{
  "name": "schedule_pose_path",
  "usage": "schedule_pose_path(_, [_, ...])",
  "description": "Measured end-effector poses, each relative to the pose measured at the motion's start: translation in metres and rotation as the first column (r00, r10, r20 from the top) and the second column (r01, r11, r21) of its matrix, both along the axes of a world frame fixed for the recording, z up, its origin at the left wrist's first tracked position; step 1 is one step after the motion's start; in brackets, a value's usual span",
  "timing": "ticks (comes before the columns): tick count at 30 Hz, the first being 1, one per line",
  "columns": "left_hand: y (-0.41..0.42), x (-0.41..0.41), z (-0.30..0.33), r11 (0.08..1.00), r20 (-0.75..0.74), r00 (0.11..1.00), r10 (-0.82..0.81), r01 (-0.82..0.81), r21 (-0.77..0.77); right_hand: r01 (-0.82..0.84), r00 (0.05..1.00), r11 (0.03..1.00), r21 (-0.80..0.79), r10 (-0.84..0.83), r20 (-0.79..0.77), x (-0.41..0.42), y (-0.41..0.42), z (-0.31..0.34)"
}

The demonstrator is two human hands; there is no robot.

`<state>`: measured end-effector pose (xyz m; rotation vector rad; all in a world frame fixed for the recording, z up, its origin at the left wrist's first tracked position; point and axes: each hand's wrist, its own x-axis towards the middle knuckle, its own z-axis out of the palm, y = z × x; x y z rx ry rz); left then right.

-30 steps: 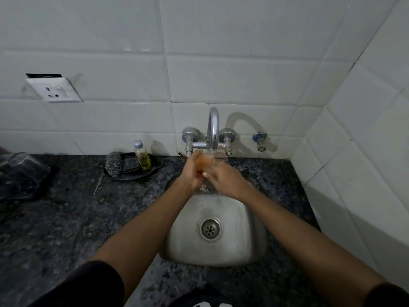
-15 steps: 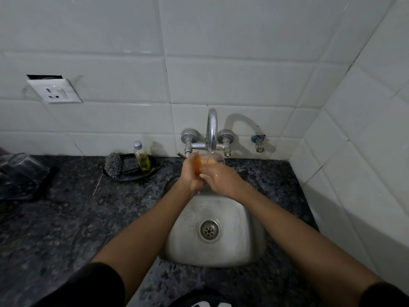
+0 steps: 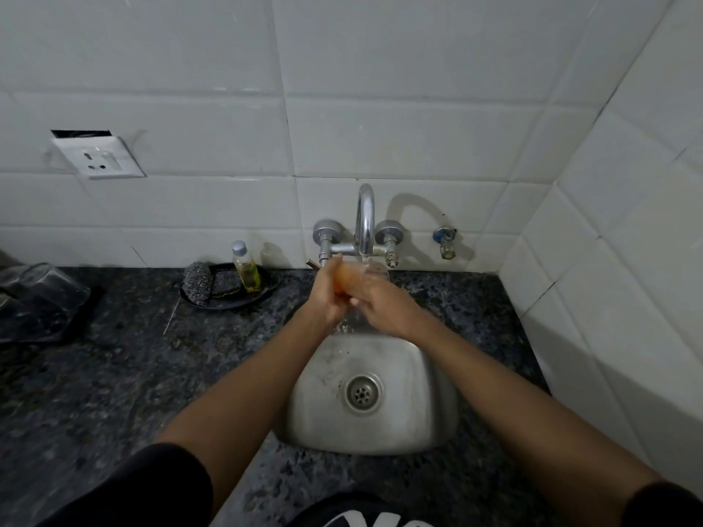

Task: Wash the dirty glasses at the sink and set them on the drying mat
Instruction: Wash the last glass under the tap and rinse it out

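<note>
The left hand (image 3: 330,289) and right hand (image 3: 380,304) both wrap around a clear glass (image 3: 363,279) (its inside looks orange-tinted) held under the spout of the tap (image 3: 364,222), over the back edge of the steel sink (image 3: 371,397). Water splashes below the hands into the basin. On the dark stone counter (image 3: 114,374) to the left, a black dish (image 3: 228,294) holds a steel scrubber (image 3: 197,285) and a small bottle (image 3: 246,271) of yellow liquid.
</note>
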<state>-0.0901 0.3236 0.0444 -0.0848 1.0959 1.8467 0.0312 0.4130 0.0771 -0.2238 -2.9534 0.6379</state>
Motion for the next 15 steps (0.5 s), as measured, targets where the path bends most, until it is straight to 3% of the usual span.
schedule_pose_path(2, [0.001,0.004,0.001,0.999,0.003,1.0,0.011,-0.011,0.033,-0.019,1.0,0.988,-0.151,0.016,-0.021,-0.005,-0.009,0.004])
schedule_pose_path(3, [0.001,0.005,0.0,0.999,0.021,1.0,-0.006,0.005,0.043,-0.012,1.0,0.992,-0.127,0.01,-0.013,-0.006,-0.011,0.006])
schedule_pose_path(7, [0.0,0.002,0.007,0.992,0.085,0.989,-0.119,0.122,-0.025,-0.028,0.999,0.974,0.224,0.02,0.039,-0.002,0.004,-0.003])
schedule_pose_path(8, [0.001,0.001,0.006,0.994,0.077,0.992,-0.097,0.1,-0.043,-0.029,0.999,0.981,0.191,0.023,0.032,-0.001,0.005,-0.008])
schedule_pose_path(12, [0.003,0.006,0.0,0.999,0.023,1.0,-0.013,0.012,0.045,0.04,0.998,0.977,-0.211,-0.048,-0.031,-0.005,-0.015,0.0])
schedule_pose_path(15, [0.0,0.007,0.0,0.994,0.083,0.993,-0.084,0.078,0.071,0.053,0.999,0.999,0.014,-0.053,0.003,-0.006,-0.009,0.002])
